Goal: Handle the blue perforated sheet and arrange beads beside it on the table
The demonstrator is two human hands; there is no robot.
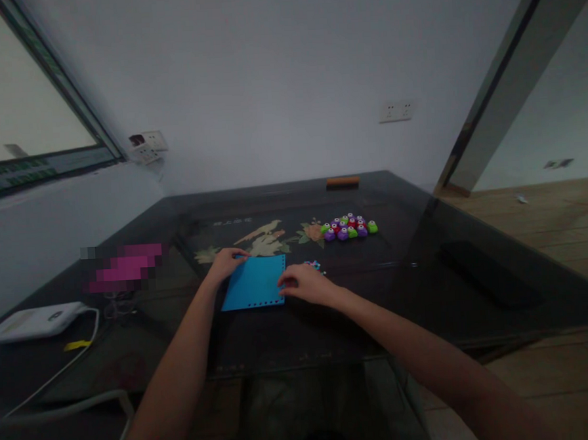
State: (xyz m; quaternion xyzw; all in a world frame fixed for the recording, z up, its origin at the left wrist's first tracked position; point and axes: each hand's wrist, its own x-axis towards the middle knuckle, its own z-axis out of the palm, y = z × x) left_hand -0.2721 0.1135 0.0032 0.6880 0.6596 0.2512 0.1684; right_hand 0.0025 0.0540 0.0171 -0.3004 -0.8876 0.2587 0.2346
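Note:
A bright blue sheet (256,282) lies on the dark table, with a row of small holes down its right side and another along its near edge. At the sheet's far left corner, my left hand (226,263) is closed on the edge. My right hand (304,283) is over the right edge by the holes, its thumb and fingertips drawn together; anything between them is too small to make out. Just beyond that hand lies a little heap of tiny coloured pieces (314,265), partly hidden by it.
Green, purple and red toys with eyes (348,227) cluster at the table's far right. A brown block (342,182) sits by the back edge. To the left are a pixelated pink item (129,267), a white device (38,322) with a cable, and a yellow strip (77,345).

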